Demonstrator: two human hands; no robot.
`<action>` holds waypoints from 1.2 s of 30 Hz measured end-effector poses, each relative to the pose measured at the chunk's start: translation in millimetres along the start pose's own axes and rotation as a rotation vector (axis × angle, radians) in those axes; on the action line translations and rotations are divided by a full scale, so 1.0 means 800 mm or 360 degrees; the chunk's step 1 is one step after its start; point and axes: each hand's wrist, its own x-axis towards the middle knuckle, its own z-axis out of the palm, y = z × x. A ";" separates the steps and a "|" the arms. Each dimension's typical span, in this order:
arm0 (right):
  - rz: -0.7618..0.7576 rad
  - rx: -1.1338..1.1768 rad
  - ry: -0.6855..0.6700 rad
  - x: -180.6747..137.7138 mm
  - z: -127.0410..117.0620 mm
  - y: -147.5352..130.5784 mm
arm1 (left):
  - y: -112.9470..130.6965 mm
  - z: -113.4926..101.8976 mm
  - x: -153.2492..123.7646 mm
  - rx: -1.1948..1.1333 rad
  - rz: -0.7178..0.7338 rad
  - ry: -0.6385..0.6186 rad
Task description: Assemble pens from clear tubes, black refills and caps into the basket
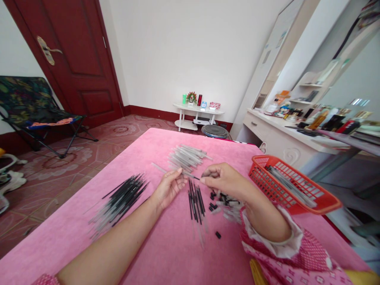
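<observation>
My left hand (pixel 172 185) is closed round a slim translucent tube (pixel 158 168), which looks like a pen refill and has a dark end (pixel 195 177) pointing right. My right hand (pixel 220 176) pinches at that dark end; whether a small part sits between its fingertips is hidden. Just beyond both hands lies a pile of pale translucent tubes (pixel 188 157). Below them several black-ended sticks (pixel 196 200) lie side by side. Under my right wrist are small black caps (pixel 212 206) and short clear pieces (pixel 233 211).
A larger bundle of black-and-clear sticks (pixel 126 198) lies left on the pink tablecloth (pixel 166 253). One loose black cap (pixel 218 235) is near the front. At right stands a red plastic basket (pixel 322 200) holding long grey tubes. A dressing table (pixel 276 138) rises behind it.
</observation>
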 end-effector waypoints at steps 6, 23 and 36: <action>-0.0093 -0.0391 0.0260 0.013 -0.013 0.025 | 0.009 -0.002 0.005 -0.0375 -0.0014 0.0258; 0.0350 -0.1599 0.0053 0.011 0.013 0.059 | 0.008 -0.002 0.005 -0.0306 -0.0001 0.0275; -0.0238 -0.0015 0.0458 0.027 0.031 0.032 | 0.002 -0.002 0.001 0.0049 0.0157 0.0139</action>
